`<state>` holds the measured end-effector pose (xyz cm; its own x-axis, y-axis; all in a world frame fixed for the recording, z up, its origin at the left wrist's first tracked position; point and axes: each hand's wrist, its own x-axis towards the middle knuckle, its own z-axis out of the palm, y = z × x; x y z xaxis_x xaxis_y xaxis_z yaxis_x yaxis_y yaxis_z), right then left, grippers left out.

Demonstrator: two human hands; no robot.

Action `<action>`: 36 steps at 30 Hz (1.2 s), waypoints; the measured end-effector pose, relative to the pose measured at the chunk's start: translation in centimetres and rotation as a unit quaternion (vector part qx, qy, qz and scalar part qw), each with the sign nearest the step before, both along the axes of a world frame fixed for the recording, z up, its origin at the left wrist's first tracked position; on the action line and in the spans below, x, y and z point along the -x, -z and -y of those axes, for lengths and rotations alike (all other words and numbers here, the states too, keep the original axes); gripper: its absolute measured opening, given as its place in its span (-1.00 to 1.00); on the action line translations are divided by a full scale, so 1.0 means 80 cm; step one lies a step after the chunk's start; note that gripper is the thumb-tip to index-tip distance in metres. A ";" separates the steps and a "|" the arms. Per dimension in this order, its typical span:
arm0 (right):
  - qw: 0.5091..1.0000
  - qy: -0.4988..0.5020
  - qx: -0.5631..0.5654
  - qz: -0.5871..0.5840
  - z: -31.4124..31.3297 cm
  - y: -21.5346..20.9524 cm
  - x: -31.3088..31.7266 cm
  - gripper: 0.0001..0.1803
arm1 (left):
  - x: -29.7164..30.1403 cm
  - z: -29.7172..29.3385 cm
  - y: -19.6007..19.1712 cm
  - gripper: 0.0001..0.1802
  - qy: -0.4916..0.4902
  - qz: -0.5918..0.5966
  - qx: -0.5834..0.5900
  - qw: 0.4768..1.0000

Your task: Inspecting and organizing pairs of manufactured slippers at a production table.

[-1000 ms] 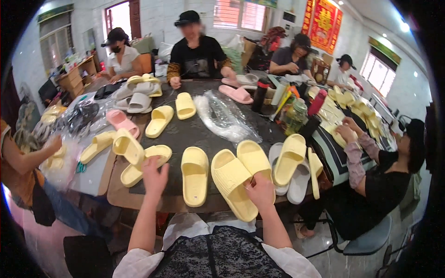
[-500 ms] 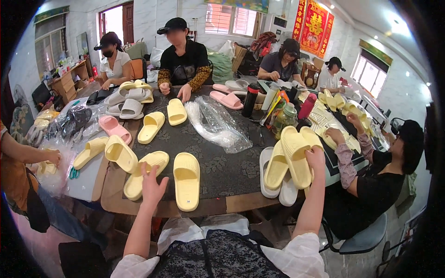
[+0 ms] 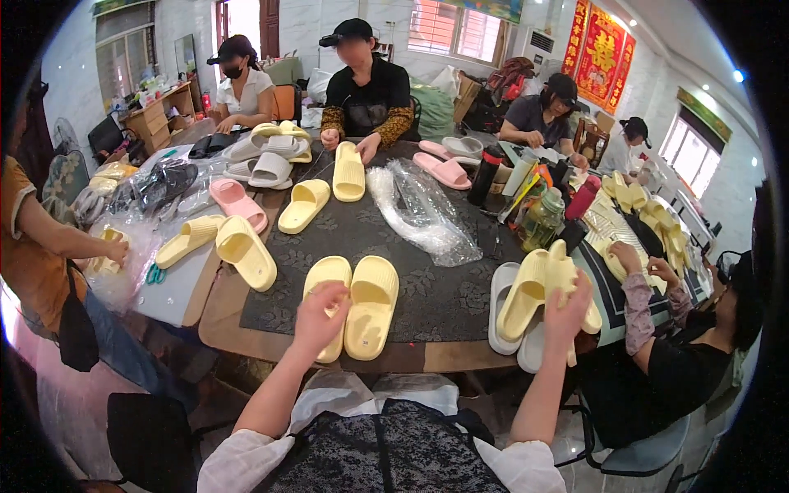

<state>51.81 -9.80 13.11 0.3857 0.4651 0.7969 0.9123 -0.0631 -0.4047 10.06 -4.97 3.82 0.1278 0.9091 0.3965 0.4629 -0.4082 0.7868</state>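
Note:
Two yellow slippers lie side by side in front of me at the table's near edge. My left hand (image 3: 323, 314) is closed on the strap area of the left yellow slipper (image 3: 326, 274); its partner, the right yellow slipper (image 3: 371, 308), lies flat against it. On the right, my right hand (image 3: 569, 311) grips another yellow slipper (image 3: 561, 261), turned partly on its side. Just left of that one rests a yellow slipper (image 3: 523, 296) on top of a pair of grey slippers (image 3: 500, 322). My palm hides part of what the right hand grips.
A loose yellow slipper (image 3: 246, 253) and a pink slipper (image 3: 239, 204) lie to the left. Crumpled clear plastic (image 3: 431, 218) covers the middle. Bottles, including a glass jar (image 3: 542, 222), stand at the right. Co-workers sit around; one across touches a yellow slipper (image 3: 349, 172).
My left hand has brought one yellow slipper rightward beside its partner. The slipper in my right hand has tipped onto its side. Across the table, a co-worker has taken hold of a yellow slipper.

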 end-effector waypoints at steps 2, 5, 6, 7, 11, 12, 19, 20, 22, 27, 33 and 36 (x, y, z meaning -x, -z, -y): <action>0.978 -0.177 0.047 -0.096 -0.005 0.010 0.037 -0.59 | 0.008 -0.002 -0.021 -0.65 -0.055 -0.032 -0.079 0.995; 0.919 -0.336 0.176 -0.105 -0.035 0.043 0.108 -0.59 | 0.027 -0.014 -0.018 -0.51 -0.187 -0.136 -0.118 0.966; 0.902 -0.388 0.178 -0.058 -0.047 0.058 0.127 -0.57 | 0.030 -0.018 -0.012 -0.51 -0.189 -0.138 -0.120 0.965; 0.890 -0.409 0.199 -0.031 -0.055 0.066 0.150 -0.54 | 0.036 -0.023 0.002 -0.46 -0.144 -0.142 -0.066 0.977; 0.858 -0.454 0.240 0.019 -0.082 0.119 0.210 -0.38 | 0.018 -0.015 0.015 -0.33 -0.101 -0.213 -0.027 0.971; 0.853 -0.451 0.263 0.010 -0.082 0.125 0.221 -0.36 | 0.014 -0.009 0.014 -0.32 -0.115 -0.231 -0.045 0.965; 0.854 -0.426 0.298 -0.002 -0.049 0.117 0.200 -0.49 | 0.003 0.018 0.028 -0.30 -0.075 -0.231 -0.054 0.969; 0.852 -0.421 0.311 -0.002 -0.039 0.108 0.192 -0.53 | -0.004 0.026 0.025 -0.31 -0.060 -0.238 -0.058 0.968; 0.856 -0.407 0.318 -0.004 -0.021 0.098 0.179 -0.61 | -0.017 0.042 0.017 -0.33 -0.044 -0.236 -0.049 0.969; 0.880 -0.378 0.286 0.038 -0.018 0.087 0.157 -0.79 | -0.036 0.065 0.008 -0.36 0.002 -0.237 -0.050 0.970; 0.859 -0.405 0.313 -0.004 -0.088 0.088 0.205 -0.81 | -0.030 0.054 -0.016 -0.41 0.036 -0.255 0.002 0.966; 0.846 -0.364 0.389 0.018 -0.128 0.115 0.221 -0.76 | -0.028 0.043 -0.031 -0.43 0.073 -0.272 0.022 0.959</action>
